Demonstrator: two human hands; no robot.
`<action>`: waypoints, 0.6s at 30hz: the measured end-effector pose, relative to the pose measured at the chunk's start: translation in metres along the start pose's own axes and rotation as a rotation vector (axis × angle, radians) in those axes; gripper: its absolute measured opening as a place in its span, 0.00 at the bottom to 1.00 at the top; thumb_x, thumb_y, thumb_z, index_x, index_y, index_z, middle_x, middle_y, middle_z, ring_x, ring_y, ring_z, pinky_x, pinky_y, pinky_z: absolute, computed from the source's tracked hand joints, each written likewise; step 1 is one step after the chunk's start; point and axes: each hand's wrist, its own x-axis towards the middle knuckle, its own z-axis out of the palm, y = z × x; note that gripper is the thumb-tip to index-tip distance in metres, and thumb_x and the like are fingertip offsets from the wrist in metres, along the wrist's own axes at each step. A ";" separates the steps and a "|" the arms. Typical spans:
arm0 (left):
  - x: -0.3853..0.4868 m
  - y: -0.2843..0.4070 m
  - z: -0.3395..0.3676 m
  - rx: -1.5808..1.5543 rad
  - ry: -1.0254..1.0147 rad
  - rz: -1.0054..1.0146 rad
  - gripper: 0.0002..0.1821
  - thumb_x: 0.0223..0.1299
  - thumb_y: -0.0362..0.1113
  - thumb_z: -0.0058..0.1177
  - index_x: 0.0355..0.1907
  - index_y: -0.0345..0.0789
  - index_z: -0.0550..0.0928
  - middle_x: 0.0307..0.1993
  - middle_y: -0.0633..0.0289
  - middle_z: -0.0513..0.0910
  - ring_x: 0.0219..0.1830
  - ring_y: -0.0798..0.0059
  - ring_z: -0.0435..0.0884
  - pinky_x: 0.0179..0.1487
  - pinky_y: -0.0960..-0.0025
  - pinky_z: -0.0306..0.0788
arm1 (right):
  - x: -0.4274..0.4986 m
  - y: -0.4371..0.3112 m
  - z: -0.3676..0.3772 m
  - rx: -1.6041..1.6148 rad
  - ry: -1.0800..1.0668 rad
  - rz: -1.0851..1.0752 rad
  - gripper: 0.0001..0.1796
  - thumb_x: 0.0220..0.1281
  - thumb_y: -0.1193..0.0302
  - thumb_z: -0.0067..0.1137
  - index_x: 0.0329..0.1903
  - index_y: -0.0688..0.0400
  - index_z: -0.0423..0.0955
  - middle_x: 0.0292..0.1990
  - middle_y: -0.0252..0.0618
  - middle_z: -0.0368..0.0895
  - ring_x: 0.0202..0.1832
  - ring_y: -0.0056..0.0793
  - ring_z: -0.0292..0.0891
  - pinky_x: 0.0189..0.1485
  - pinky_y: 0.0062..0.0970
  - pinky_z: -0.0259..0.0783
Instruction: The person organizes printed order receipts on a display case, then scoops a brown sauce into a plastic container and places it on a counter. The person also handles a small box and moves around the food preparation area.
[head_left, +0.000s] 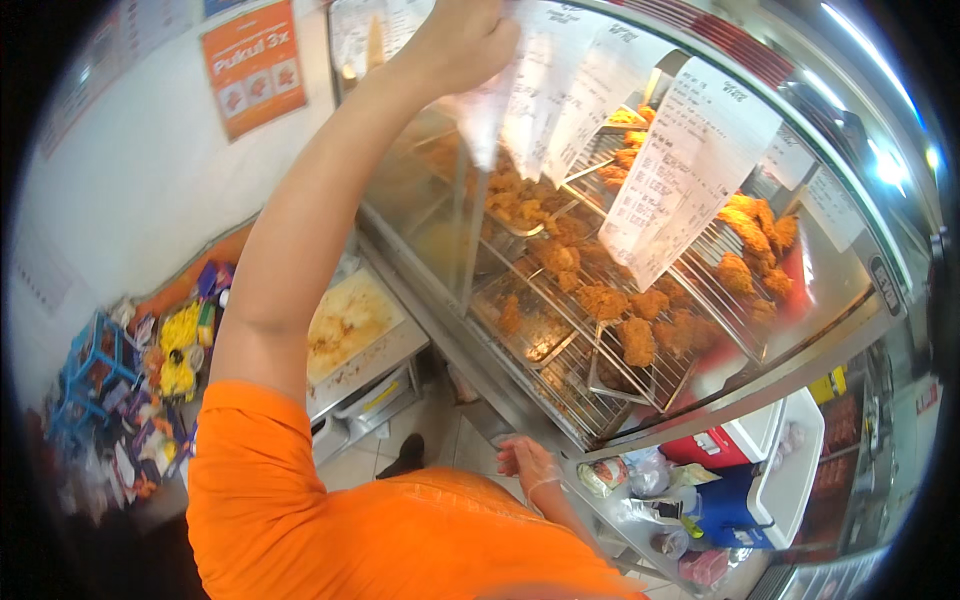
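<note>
My left hand (469, 45) is raised to the top of a glass food warmer (442, 281), its fingers curled by a row of hanging paper slips (559, 82). The top edge of the view cuts it off, so whether it grips a slip is not visible. A long printed slip (686, 165) hangs in front of the glass to its right. Pieces of fried chicken (600, 300) lie behind the glass on wire racks (547, 397). Low beside my body, my right hand (527, 465) hangs with loosely bent fingers and nothing visible in it. A clear band circles its wrist.
Left of the warmer stands a metal counter with a crumb-covered tray (349, 322). Packets and a blue plastic rack (97, 360) crowd the wall side. At lower right, a blue cooler box (731, 499), a red cooler box (709, 446) and plastic bags (649, 476) sit close together.
</note>
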 end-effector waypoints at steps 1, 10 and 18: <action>0.002 0.000 -0.001 0.010 -0.002 -0.015 0.45 0.54 0.21 0.42 0.80 0.27 0.54 0.45 0.41 0.81 0.50 0.43 0.80 0.62 0.50 0.73 | 0.001 0.004 0.001 -0.013 -0.026 -0.005 0.19 0.83 0.61 0.46 0.50 0.57 0.84 0.37 0.37 0.87 0.38 0.26 0.84 0.43 0.30 0.78; -0.001 -0.029 -0.008 0.018 0.196 -0.017 0.33 0.58 0.24 0.49 0.69 0.23 0.65 0.42 0.40 0.78 0.53 0.47 0.78 0.64 0.52 0.72 | 0.014 -0.009 0.040 -0.036 -0.086 -0.051 0.18 0.83 0.60 0.48 0.50 0.60 0.82 0.35 0.40 0.87 0.32 0.27 0.83 0.38 0.27 0.78; -0.279 0.031 -0.098 -0.424 -0.011 -0.716 0.16 0.71 0.35 0.58 0.58 0.35 0.81 0.34 0.64 0.85 0.39 0.70 0.85 0.55 0.64 0.76 | 0.057 -0.002 0.081 -0.606 -0.039 -0.118 0.13 0.77 0.67 0.54 0.45 0.59 0.87 0.28 0.38 0.85 0.30 0.25 0.83 0.38 0.29 0.75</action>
